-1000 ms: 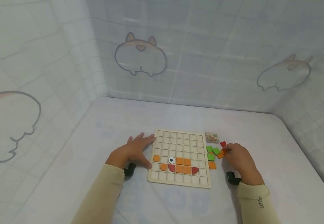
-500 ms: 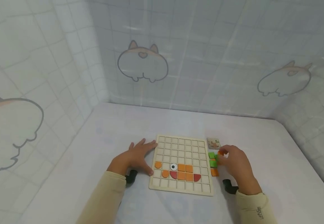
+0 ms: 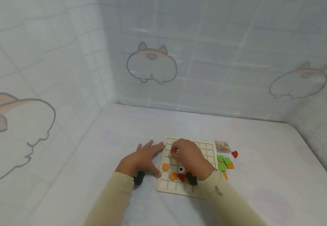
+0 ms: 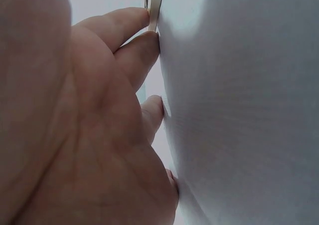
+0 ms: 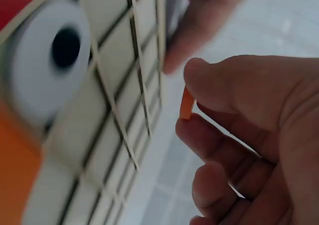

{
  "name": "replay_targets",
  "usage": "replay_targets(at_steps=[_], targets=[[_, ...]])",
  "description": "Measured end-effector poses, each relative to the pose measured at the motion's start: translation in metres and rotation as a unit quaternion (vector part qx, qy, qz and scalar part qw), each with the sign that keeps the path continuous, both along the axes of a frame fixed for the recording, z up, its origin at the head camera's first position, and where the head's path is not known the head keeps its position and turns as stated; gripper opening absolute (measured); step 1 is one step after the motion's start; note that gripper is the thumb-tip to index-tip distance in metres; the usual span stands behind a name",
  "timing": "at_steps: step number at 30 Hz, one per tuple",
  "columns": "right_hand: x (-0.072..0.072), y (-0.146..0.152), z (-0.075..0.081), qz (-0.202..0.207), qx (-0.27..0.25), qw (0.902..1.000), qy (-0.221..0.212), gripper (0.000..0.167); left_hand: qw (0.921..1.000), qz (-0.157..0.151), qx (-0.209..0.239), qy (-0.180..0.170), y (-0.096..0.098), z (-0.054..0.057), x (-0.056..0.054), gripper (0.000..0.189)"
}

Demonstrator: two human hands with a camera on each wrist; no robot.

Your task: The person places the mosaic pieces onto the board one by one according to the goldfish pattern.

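Note:
My right hand [image 3: 190, 155] is over the gridded wooden board [image 3: 166, 185], pinching a thin orange tile [image 5: 187, 104] between thumb and index finger. The tile is seen edge-on, so its shape is unclear; it appears raised off the board. My left hand [image 3: 142, 160] lies with spread fingers at the board's left edge, thumb and fingertips touching it. On the board sit a white eye tile [image 3: 181, 169], two orange round tiles, one of them by itself [image 3: 166, 167], and a red curved tile [image 3: 181, 177]. My right hand and wrist mostly hide the orange squares.
Right of the board lie several green square tiles [image 3: 222, 167], orange pieces [image 3: 230, 165] and a red curved piece [image 3: 234, 154]. A small pattern card [image 3: 223, 146] is by the board's far right corner. Printed white curtains [image 3: 208, 78] surround the white table.
My right hand has picked an orange tile from the loose pieces on the right and carried it left over the board. My left hand stays at the board's edge. The head view has shifted slightly.

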State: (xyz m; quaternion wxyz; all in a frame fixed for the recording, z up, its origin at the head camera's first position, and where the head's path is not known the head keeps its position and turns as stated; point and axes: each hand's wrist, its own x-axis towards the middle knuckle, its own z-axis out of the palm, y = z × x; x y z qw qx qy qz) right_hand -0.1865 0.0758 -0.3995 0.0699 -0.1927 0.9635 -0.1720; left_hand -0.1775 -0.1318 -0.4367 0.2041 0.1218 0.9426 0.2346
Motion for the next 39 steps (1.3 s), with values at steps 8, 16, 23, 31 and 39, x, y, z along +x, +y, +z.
replay_targets(at_steps=[8,16,23,31,39], targets=[[-0.015,-0.017,-0.011,0.002,0.067,0.9973,-0.03,0.013,0.9999,-0.006,-0.003,-0.008,0.012,0.006,0.0,0.115],[-0.008,-0.015,-0.005,-0.001,0.068,0.9969,-0.04,0.018,0.9996,-0.023,-0.015,0.002,0.011,0.006,-0.005,0.117],[0.007,0.031,-0.004,-0.069,0.017,0.9969,-0.034,0.032,0.9997,-0.005,-0.024,-0.004,0.006,0.003,-0.007,0.118],[0.018,0.123,-0.002,-0.161,-0.023,0.9856,-0.045,0.04,0.9998,-0.016,-0.014,-0.005,0.002,0.01,-0.01,0.117],[0.023,0.174,-0.007,-0.223,-0.018,0.9736,-0.044,0.043,0.9998,-0.017,-0.012,-0.005,-0.007,0.006,-0.013,0.12]])
